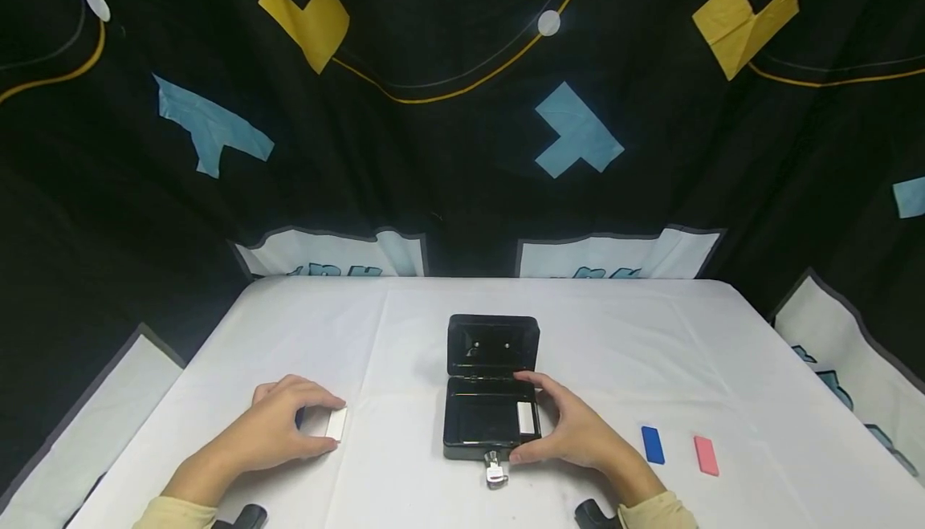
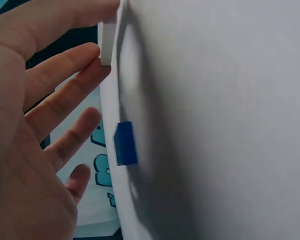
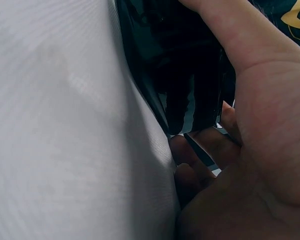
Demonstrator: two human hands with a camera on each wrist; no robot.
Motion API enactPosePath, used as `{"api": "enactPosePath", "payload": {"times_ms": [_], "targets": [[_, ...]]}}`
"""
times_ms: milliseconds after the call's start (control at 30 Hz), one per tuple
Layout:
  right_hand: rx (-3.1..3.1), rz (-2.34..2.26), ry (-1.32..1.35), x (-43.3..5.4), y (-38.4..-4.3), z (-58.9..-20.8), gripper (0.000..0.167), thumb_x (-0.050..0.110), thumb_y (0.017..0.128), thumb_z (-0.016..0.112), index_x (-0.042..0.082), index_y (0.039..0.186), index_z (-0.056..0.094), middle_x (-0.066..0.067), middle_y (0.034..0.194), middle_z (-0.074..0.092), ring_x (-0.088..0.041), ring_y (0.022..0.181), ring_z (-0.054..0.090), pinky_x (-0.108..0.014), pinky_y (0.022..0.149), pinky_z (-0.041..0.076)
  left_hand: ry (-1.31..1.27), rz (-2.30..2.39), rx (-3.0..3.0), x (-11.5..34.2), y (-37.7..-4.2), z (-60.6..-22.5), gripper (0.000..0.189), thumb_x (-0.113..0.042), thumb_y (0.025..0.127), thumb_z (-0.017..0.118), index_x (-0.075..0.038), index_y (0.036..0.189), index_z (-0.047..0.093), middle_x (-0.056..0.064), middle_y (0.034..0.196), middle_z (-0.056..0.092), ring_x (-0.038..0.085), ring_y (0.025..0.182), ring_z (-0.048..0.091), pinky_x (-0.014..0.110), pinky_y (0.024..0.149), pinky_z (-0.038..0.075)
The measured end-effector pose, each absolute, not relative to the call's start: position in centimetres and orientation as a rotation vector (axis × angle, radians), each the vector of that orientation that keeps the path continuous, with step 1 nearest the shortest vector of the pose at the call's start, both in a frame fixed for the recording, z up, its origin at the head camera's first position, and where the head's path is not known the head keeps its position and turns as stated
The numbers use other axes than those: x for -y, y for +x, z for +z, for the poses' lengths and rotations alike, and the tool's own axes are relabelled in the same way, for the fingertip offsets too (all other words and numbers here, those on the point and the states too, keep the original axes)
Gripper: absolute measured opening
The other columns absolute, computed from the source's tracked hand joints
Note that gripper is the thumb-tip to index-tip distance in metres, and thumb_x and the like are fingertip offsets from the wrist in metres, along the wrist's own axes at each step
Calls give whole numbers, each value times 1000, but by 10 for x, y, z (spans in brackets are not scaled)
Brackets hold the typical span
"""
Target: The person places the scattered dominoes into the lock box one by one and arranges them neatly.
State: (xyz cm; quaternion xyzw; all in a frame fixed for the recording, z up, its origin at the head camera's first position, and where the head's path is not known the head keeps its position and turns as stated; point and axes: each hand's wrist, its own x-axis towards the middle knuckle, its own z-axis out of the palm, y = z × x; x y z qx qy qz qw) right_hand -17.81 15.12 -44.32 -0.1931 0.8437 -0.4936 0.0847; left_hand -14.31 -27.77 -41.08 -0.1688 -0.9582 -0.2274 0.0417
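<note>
In the head view, my left hand (image 1: 278, 425) holds a small white block (image 1: 336, 424) by its two ends, thumb on the near end and fingers on the far end. The left wrist view shows this white block (image 2: 107, 45) between thumb and fingers. A blue block (image 2: 125, 143) lies on the table just beyond those fingers, mostly hidden by the hand in the head view. My right hand (image 1: 567, 429) grips the right side of a black metal box (image 1: 480, 417), thumb at its front corner, fingers toward the hinge. The box's lid (image 1: 494, 344) stands raised. Inside, at the right, sits another white block (image 1: 526, 418).
A silver latch (image 1: 495, 471) hangs at the box's front. Right of my right hand, a blue block (image 1: 653, 445) and a pink block (image 1: 706, 456) lie on the white-covered table (image 1: 607, 328). A dark patterned curtain (image 1: 433, 176) hangs behind the table.
</note>
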Motion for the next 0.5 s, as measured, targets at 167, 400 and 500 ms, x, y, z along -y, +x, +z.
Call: {"api": "enactPosePath", "payload": {"times_ms": [167,400,500], "targets": [[-2509,-1476,-591,-149,-177,-443,104,34,57,99,21,147,49,-14,154,42,-45,139,38,-60,115,24,-558,-688,2887,276,-145,-403,40,-35,69,91,-24,104,77,-14,105,67,20,111,55,49,89,27],[-2508,-1472,-591,-149,-177,-443,104,34,56,100,21,147,49,-13,153,43,-45,139,39,-59,116,24,-594,-712,2881,261,-152,-392,35,-35,73,89,-26,104,76,-14,107,67,21,113,53,52,92,25],[-2515,-1471,-578,-150,-177,-443,105,34,55,100,22,146,50,-12,153,44,-43,139,40,-60,115,24,-632,-723,2879,243,-159,-386,35,-36,74,88,-25,106,76,-12,108,68,22,114,53,53,95,26]]}}
